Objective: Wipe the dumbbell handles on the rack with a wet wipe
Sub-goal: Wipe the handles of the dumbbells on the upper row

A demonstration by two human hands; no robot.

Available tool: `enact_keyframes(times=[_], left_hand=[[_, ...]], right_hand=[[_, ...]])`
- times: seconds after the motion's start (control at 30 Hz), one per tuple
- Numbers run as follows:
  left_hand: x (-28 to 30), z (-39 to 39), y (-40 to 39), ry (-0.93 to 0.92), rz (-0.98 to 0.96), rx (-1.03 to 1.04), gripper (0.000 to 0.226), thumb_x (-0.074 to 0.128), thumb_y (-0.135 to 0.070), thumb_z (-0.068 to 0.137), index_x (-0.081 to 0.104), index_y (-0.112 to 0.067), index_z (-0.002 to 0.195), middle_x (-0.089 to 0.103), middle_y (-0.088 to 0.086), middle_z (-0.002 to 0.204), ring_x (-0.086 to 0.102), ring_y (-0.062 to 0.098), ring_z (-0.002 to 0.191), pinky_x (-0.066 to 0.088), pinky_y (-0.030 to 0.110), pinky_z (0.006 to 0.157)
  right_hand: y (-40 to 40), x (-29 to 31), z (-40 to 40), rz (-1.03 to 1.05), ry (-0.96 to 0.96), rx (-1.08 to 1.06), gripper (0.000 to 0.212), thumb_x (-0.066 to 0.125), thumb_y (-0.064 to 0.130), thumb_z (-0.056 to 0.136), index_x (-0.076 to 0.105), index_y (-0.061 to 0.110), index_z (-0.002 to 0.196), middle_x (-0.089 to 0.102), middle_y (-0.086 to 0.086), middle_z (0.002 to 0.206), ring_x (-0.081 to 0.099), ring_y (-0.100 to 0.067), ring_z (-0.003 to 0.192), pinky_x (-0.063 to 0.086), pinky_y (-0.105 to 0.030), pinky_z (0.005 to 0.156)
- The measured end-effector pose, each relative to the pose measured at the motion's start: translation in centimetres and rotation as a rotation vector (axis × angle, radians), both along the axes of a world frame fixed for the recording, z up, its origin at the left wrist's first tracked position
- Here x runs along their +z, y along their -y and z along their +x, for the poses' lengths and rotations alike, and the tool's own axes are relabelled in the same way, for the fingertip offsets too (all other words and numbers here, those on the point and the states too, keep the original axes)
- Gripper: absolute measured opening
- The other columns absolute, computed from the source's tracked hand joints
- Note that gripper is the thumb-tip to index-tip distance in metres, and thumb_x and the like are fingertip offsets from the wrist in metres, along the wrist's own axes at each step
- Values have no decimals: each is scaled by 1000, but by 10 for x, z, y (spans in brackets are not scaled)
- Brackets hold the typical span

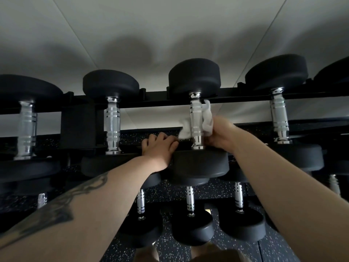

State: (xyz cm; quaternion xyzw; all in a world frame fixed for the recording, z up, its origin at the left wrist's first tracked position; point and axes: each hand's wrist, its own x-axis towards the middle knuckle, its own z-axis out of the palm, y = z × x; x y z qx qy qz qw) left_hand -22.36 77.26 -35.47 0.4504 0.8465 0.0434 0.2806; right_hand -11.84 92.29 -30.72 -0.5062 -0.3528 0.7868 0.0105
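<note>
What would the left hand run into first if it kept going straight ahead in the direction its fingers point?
Probably the hanging wet wipe wrapped behind the chrome handle; the left hand points up and right towards it. Depth is unclear.

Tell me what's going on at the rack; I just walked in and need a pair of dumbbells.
A person is cleaning the dumbbells on the top row. Their right hand holds a white wet wipe wrapped around the chrome handle of one dumbbell, near its lower end. The left hand rests on the rack beside that dumbbell's near black head, fingers curled over the edge. The other handles on this row and the row below are untouched right now.
</note>
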Motion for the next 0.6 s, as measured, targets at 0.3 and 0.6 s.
enact_keyframes(times=[0.3,0.6], left_hand=[[0,0,0,23,13,3,34,22,-46,102,47,-44,126,41,-6,130,29,20,122,15,36,99],[2,0,0,30,8,1,34,21,-45,102,47,-45,125,41,-6,128,29,20,121,14,36,100]], right_hand=[[-5,22,-12,349,117,39,27,38,24,101,54,5,110,61,-11,104,61,-23,96,53,-35,87],[19,24,9,1362,432,237,21,55,23,89,68,25,106,70,0,83,64,-24,78,52,-34,66]])
